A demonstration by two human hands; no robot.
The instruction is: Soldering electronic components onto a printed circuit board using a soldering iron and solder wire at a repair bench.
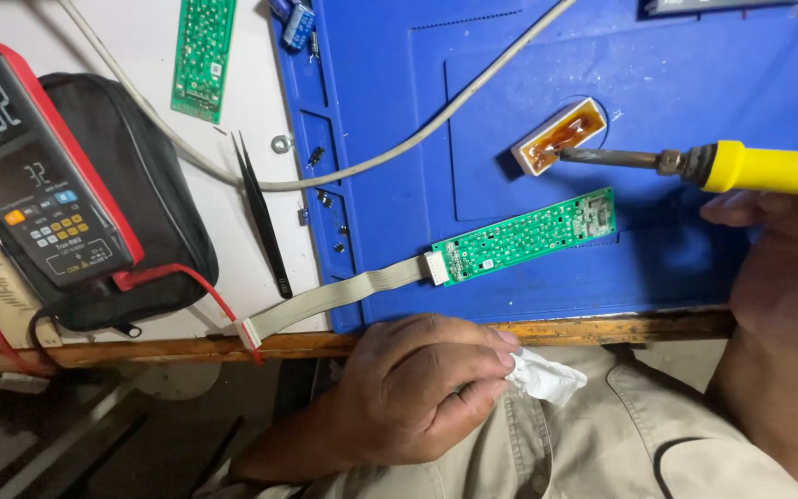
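Bench: white top with worn wooden front edge [556,329]. Blue work mat [528,83] covers the bench from 12 to 3 o'clock. Black pouch [154,212] at 9 o'clock. Second green circuit board [202,55] at 11 o'clock, directly on the white top. Black tweezers [262,222] just left of the mat. Small washer [280,143] beside the tweezers' tips. Grey cable [140,106] crosses from bench onto mat.
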